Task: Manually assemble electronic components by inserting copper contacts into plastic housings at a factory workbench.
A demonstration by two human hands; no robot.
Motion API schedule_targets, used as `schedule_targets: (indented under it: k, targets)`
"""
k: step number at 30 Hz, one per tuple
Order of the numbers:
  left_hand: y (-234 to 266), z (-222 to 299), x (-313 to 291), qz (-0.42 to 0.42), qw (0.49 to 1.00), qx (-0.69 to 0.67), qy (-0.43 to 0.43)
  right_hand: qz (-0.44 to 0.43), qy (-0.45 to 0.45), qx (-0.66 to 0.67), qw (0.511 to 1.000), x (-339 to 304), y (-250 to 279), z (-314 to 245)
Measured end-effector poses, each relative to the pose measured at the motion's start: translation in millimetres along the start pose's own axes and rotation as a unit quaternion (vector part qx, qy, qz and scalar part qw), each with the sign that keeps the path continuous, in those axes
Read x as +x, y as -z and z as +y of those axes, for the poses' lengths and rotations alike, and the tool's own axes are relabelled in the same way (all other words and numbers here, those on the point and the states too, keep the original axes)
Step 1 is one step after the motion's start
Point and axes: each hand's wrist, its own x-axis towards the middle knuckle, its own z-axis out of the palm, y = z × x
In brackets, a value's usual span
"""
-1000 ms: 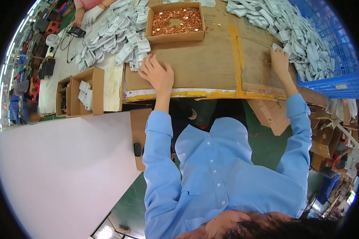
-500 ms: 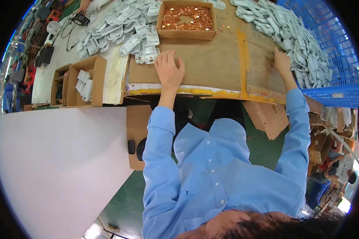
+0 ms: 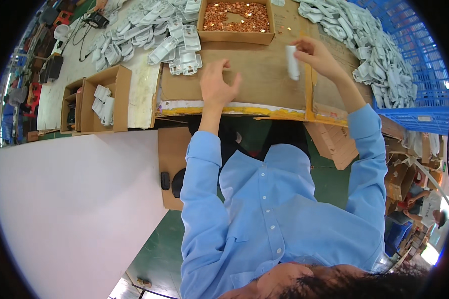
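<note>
My right hand [image 3: 318, 56] holds a small white plastic part [image 3: 292, 63] upright above the cardboard-covered workbench [image 3: 264, 84]. It hangs left of the big heap of white plastic parts [image 3: 379, 55]. My left hand [image 3: 217, 85] rests palm down on the cardboard, fingers spread, holding nothing. Just beyond both hands stands a shallow cardboard box of small copper-coloured pieces [image 3: 237, 16]. A second heap of white plastic parts [image 3: 152, 35] lies at the far left of the bench, close to my left hand.
A blue plastic crate [image 3: 424, 74] stands at the right behind the heap. Open cardboard boxes with white parts [image 3: 101, 102] sit at the bench's left end. A large white panel [image 3: 70, 209] fills the lower left. Flattened cardboard [image 3: 334, 142] lies under the bench.
My right hand has come back from the right-hand heap toward the middle with a white part in it. My left hand has stayed on the cardboard.
</note>
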Motion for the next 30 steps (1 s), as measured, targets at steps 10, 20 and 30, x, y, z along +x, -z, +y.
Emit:
schedule_targets:
  k: [10, 20, 30]
  targets:
    - [4, 16, 0, -0.071, 0.995, -0.057, 0.038, 0.019, 0.051, 0.129, 0.99, 47, -119, -44]
    - [1, 7, 2, 0.001, 0.996, -0.04, 0.075, 0.116, 0.109, -0.335, 0.929, 170, -26, 3]
    - [7, 4, 6, -0.007, 0.993, -0.035, 0.116, -0.023, -0.081, -0.557, 0.826, 212, -60, -52]
